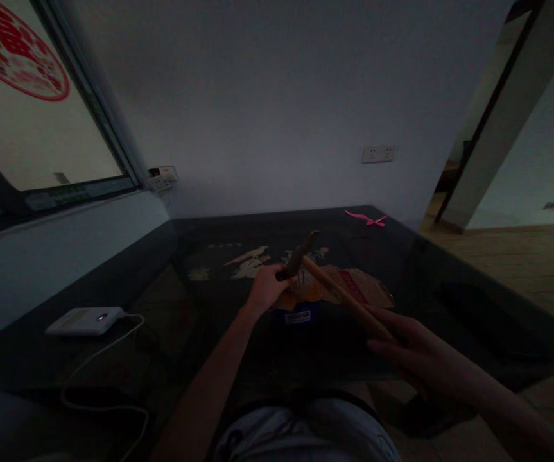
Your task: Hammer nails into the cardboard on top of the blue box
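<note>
A hammer with a dark metal head and a wooden handle is held above the dark table. My right hand is wrapped round the lower part of the handle. My left hand is at the near-left end of the hammer head, its fingers closed; whether they grip the head or something under it is hard to tell. Beneath the hammer lies a flat brown cardboard piece with a red band. A small blue item with a white label sits at its near edge.
The dark glossy table bears a bird-and-flower picture. A white power bank with a white cable lies at the left. A pink ribbon is at the far right corner. A dark flat object lies at the right. Wall sockets are behind.
</note>
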Available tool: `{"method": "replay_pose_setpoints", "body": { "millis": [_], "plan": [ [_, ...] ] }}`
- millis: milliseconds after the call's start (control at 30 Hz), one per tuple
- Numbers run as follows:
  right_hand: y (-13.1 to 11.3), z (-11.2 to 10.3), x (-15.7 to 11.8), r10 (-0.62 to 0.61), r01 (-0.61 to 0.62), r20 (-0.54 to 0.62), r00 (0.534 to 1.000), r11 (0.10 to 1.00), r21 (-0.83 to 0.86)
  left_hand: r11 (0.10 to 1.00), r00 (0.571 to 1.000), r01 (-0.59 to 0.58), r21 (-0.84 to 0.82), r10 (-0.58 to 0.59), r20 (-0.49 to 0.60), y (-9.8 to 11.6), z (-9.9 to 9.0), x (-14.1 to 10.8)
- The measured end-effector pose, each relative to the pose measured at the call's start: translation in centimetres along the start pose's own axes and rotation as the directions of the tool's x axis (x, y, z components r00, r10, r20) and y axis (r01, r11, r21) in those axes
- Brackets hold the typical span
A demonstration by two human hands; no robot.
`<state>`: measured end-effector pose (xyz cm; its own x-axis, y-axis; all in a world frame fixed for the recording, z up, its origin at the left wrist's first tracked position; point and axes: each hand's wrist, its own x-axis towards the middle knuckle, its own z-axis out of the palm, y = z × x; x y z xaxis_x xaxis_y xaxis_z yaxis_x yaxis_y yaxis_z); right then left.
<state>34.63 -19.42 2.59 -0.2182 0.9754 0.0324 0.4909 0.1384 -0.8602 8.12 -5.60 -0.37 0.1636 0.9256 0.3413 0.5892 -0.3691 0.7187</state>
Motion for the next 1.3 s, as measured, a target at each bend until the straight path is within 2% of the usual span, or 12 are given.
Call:
{"method": "replay_pose_setpoints", "body": {
  "millis": [200,400,567,767,1100,1200,1300],
  "plan": [
    [-0.1,-0.1,0.0,-0.03,0.029,-0.035,0.999,0.999,-0.03,1.0,1.0,0.01,-0.028,-0.01,-0.004,-0.2,0.2,0.0],
    [-0.5,-0.2,-0.1,-0.037,0.039,0.033,0.999,0.998,-0.048,0.999,1.0,0.018,-0.032,-0.017,0.016,-0.6,0.4,0.0],
    [-0.5,-0.1,-0.2,-0.022,0.021,-0.031,0.999,0.999,-0.034,0.999,1.0,-0.004,-0.051,0.005,0.02,-0.4,0.2,-0.1],
    [-0.2,0.0,-0.2,-0.017,0.016,-0.017,1.0,0.999,-0.034,0.999,1.0,-0.014,-0.033,0.014,-0.007,-0.7,0.3,0.0],
    [-0.5,-0.6,-2.1,0.048,-0.032,-0.139,0.989,0.993,0.115,0.987,0.997,-0.08,-0.139,0.082,0.009,-1.5,0.1,-0.3],
    [-0.3,-0.6,-2.7,0.101,-0.08,-0.106,0.989,0.98,0.183,0.993,0.997,-0.074,-0.094,0.073,-0.007,-1.6,0.0,-0.4],
    [0.2,-0.4,-3.1,0.087,-0.07,-0.076,0.993,0.977,0.201,0.997,0.998,-0.065,-0.045,0.064,-0.013,-1.3,-0.1,-0.4]
  ]
}}
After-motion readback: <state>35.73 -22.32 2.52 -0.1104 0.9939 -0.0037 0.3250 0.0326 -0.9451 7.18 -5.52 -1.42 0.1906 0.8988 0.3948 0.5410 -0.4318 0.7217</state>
